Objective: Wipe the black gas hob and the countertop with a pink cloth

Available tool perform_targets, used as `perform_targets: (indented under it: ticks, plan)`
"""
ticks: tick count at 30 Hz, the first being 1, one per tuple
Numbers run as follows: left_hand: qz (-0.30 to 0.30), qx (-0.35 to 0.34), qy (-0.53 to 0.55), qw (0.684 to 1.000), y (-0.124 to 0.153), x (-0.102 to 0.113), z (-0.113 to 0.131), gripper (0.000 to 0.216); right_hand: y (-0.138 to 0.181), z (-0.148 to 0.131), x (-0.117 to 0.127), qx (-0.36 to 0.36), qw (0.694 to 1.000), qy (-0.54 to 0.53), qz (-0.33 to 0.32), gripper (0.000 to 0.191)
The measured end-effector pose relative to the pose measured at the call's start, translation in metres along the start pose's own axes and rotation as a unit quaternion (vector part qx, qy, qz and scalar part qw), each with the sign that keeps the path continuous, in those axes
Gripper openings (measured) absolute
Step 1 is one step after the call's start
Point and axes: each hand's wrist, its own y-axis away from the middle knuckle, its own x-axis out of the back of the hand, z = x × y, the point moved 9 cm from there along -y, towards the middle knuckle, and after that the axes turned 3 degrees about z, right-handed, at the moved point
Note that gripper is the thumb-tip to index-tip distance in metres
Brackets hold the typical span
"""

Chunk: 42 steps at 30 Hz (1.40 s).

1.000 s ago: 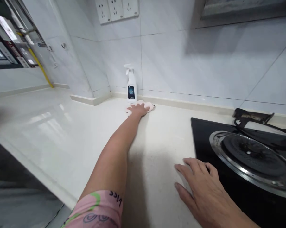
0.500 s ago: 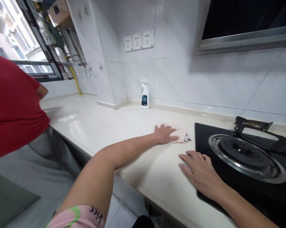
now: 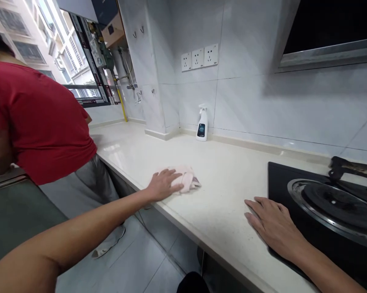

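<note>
The cloth (image 3: 185, 179) lies bunched near the front edge of the counter (image 3: 232, 179), and I have my left hand (image 3: 161, 185) pressed flat on its near side, fingers spread rather than closed around it. I judge it soft and light, limp enough to fold under the palm and slide easily on the glossy stone; flat pressure from above moves it, and to lift it I would pinch the raised bunch at its far end. My right hand (image 3: 274, 226) rests open, palm down, on the counter, against the left edge of the stove (image 3: 323, 203), holding nothing. The two hands are well apart.

By count: one cloth, one spray bottle (image 3: 202, 128) standing upright against the back wall, well beyond the cloth, one burner ring (image 3: 338, 207) visible on the stove, and three sockets (image 3: 199, 59) in a row on the tiles above. One other person in a red shirt (image 3: 40, 122) bends over at the left end of the counter; I cannot see their hands.
</note>
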Motion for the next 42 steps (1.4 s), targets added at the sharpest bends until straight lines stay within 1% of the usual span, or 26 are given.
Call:
perform_targets:
  ticks: [2,4,6,8,10,12,13,15,16,18,20,22,25,28,30,32,34,35,37,39,42]
  plan:
    - [-0.012,0.067,-0.013,0.998,-0.028,-0.003,-0.024,0.064,0.0,-0.002,0.0,0.002,1.0,0.003,0.003,0.051]
    - [-0.032,0.114,-0.012,0.993,-0.062,-0.008,-0.036,0.066,-0.001,-0.004,0.001,0.001,1.0,0.003,0.002,0.048]
    - [-0.044,0.142,-0.007,0.989,-0.1,-0.013,-0.038,0.071,-0.003,-0.005,0.003,-0.004,1.0,0.0,-0.002,0.045]
    - [-0.048,0.16,-0.005,0.986,-0.139,-0.018,-0.035,0.075,-0.006,-0.007,0.006,-0.011,1.0,-0.005,-0.007,0.043]
    - [-0.049,0.176,-0.002,0.983,-0.174,-0.024,-0.027,0.078,-0.009,-0.009,0.009,-0.019,1.0,-0.011,-0.014,0.041]
    - [-0.051,0.18,0.003,0.982,-0.203,-0.031,-0.01,0.08,-0.012,-0.011,0.013,-0.027,0.999,-0.017,-0.018,0.039]
    - [-0.052,0.174,0.007,0.983,-0.214,-0.035,0.003,0.08,-0.014,-0.011,0.015,-0.032,0.999,-0.018,-0.021,0.039]
    - [-0.053,0.143,0.018,0.988,-0.229,-0.041,0.037,0.08,-0.016,-0.011,0.016,-0.04,0.999,-0.019,-0.026,0.038]
    - [-0.053,0.12,0.024,0.991,-0.231,-0.043,0.057,0.079,-0.016,-0.01,0.016,-0.04,0.999,-0.019,-0.03,0.039]
    - [-0.051,0.067,0.037,0.996,-0.225,-0.045,0.1,0.078,-0.017,-0.008,0.014,-0.038,0.998,-0.022,-0.039,0.04]
    - [-0.044,0.02,0.048,0.998,-0.208,-0.043,0.138,0.076,-0.017,-0.005,0.011,-0.035,0.998,-0.023,-0.042,0.043]
    - [-0.034,-0.012,0.055,0.998,-0.183,-0.038,0.167,0.075,-0.016,-0.002,0.009,-0.034,0.998,-0.022,-0.04,0.047]
    - [-0.021,-0.061,0.068,0.996,-0.135,-0.027,0.194,0.072,-0.014,0.004,0.007,-0.04,0.998,-0.026,-0.032,0.052]
    - [-0.019,-0.116,0.091,0.989,-0.077,-0.016,0.202,0.073,-0.01,0.008,0.005,-0.033,0.998,-0.036,-0.026,0.054]
    - [-0.012,-0.15,0.099,0.984,-0.038,-0.008,0.196,0.073,-0.008,0.009,0.003,-0.016,0.999,-0.037,-0.026,0.055]
    - [0.002,-0.177,0.095,0.98,-0.003,0.001,0.181,0.07,-0.006,0.01,-0.001,-0.008,0.999,-0.037,-0.027,0.056]
    - [0.011,-0.18,0.083,0.98,0.023,0.006,0.156,0.068,-0.005,0.013,-0.003,-0.01,0.999,-0.038,-0.025,0.058]
    - [0.013,-0.172,0.076,0.982,0.031,0.008,0.14,0.068,-0.005,0.014,-0.005,-0.012,0.999,-0.037,-0.024,0.058]
    - [0.012,-0.138,0.059,0.989,0.037,0.009,0.102,0.068,-0.004,0.016,-0.007,-0.013,0.999,-0.036,-0.022,0.06]
    - [0.009,-0.078,0.038,0.996,0.03,0.009,0.06,0.068,-0.003,0.017,-0.008,-0.011,0.999,-0.033,-0.02,0.061]
    - [-0.016,0.068,0.012,0.997,0.004,0.006,-0.007,0.067,-0.003,0.017,-0.01,-0.01,0.999,-0.032,-0.027,0.061]
